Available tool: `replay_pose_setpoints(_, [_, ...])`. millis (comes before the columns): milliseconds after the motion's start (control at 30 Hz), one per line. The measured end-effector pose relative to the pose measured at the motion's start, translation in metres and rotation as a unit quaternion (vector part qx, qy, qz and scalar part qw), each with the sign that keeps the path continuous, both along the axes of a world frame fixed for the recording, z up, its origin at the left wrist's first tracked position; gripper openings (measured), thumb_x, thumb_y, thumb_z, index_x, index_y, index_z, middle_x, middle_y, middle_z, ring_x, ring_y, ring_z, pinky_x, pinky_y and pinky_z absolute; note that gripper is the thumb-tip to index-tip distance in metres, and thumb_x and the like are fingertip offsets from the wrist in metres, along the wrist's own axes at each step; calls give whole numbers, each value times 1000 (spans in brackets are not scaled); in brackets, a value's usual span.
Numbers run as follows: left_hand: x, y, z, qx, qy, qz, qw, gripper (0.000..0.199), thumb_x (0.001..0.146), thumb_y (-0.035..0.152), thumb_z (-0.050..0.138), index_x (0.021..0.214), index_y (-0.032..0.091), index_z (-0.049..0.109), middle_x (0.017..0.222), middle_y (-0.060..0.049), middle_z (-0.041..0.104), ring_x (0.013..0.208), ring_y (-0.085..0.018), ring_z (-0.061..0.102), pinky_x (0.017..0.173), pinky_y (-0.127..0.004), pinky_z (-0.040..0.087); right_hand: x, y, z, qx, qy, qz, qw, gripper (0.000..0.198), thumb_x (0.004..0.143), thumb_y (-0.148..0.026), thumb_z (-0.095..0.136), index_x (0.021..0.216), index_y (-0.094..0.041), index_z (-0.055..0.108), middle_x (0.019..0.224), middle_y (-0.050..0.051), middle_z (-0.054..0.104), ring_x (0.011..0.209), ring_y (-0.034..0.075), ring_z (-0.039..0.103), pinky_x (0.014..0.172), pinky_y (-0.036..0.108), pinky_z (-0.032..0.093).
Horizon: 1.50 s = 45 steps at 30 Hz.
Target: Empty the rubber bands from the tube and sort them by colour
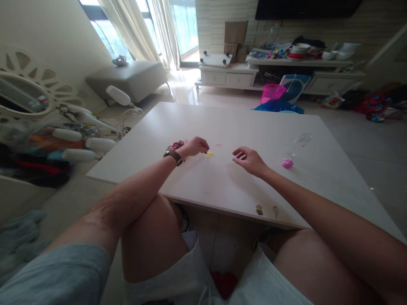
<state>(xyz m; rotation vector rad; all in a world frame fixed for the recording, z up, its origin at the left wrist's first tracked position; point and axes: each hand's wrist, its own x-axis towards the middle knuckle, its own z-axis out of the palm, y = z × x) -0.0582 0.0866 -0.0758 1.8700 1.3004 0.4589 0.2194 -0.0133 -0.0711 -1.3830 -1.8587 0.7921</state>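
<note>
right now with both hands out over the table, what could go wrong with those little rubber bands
1. The left hand is pinching near the yellow band; the forearm could sweep the pile of coloured bands beside the wrist across the table.
2. The pink band is pale and small on the light tabletop, so it may be easy to overlook.
3. The right hand hovers near a small pink object, which might get nudged.

Head view, looking forward and down, table (pixel 222 186) near
</note>
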Motion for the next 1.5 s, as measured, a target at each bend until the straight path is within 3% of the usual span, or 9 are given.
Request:
replay_pose_setpoints(167, [41, -28, 4, -117, -192, -77, 971, 17, 68, 17, 83, 82, 11, 75, 77, -7, 75, 74, -16, 71, 72, -27, 55, -11, -6, 3, 31, 46, 57, 997, 34, 77, -26, 78, 110, -22, 70, 111, 7, 74, 84, 18, 74, 82, 35, 61])
replay_pose_setpoints(267, [54, -35, 3, -159, -255, -90, 950, 25, 66, 18, 88, 83, 10, 72, 75, -7, 75, 72, -15, 71, 73, -28, 56, -17, -10, 4, 50, 54, 80, 994, 27, 81, -28, 76, 106, -22, 74, 106, 6, 74, 85, 18, 74, 84, 35, 61])
replay_pose_setpoints(367, [59, -39, 2, -185, -280, -91, 938, 34, 61, 19, 93, 87, 10, 72, 76, -7, 76, 72, -15, 71, 74, -29, 57, -21, -12, 6, 61, 45, 65, 995, 13, 84, -30, 74, 93, -22, 77, 95, 5, 74, 82, 19, 74, 82, 34, 60])
replay_pose_setpoints(500, [61, -43, -1, -230, -296, -74, 924, 38, 58, 17, 95, 88, 10, 73, 77, -8, 77, 74, -15, 73, 81, -32, 59, -21, -12, 5, 61, 37, 54, 996, 10, 83, -31, 74, 83, -21, 77, 86, 4, 75, 75, 18, 72, 76, 33, 59])
replay_pose_setpoints(800, [62, -44, -4, -330, -323, 22, 887, 25, 67, 0, 86, 88, 7, 74, 81, -9, 77, 80, -14, 74, 94, -30, 58, -15, -6, -2, 70, -17, 65, 995, 13, 85, -25, 71, 88, -25, 83, 95, 5, 80, 83, 21, 74, 84, 34, 58])
replay_pose_setpoints(967, [61, -46, 1, -374, -329, 24, 867, 27, 69, 0, 85, 93, 6, 74, 90, -13, 77, 88, -17, 75, 95, -31, 60, -12, -3, -7, 87, -62, 95, 990, 15, 84, -22, 71, 91, -27, 84, 98, 5, 80, 87, 21, 73, 86, 35, 56])
replay_pose_setpoints(1100, [61, -48, 8, -378, -317, 31, 869, 26, 68, 1, 86, 90, 8, 74, 89, -12, 77, 88, -17, 75, 94, -31, 60, -12, 0, -8, 88, -42, 91, 991, 16, 85, -22, 67, 84, -25, 83, 90, 5, 80, 78, 20, 73, 78, 32, 55])
replay_pose_setpoints(1233, [57, -47, 11, -370, -293, -5, 882, 26, 69, 9, 88, 90, 8, 74, 94, -15, 78, 94, -21, 76, 94, -33, 60, -6, 10, -12, 67, -29, 12, 997, 12, 81, -24, 69, 81, -21, 81, 80, 4, 79, 72, 19, 71, 74, 31, 55])
replay_pose_setpoints(1500, [32, -25, 12, -199, -185, 23, 962, 24, 71, 22, 86, 85, 11, 72, 91, -12, 76, 86, -22, 75, 87, -37, 59, 22, 49, -33, -6, -43, -175, 984, 6, 73, -15, 71, 75, -19, 75, 77, 3, 77, 77, 19, 72, 78, 31, 56])
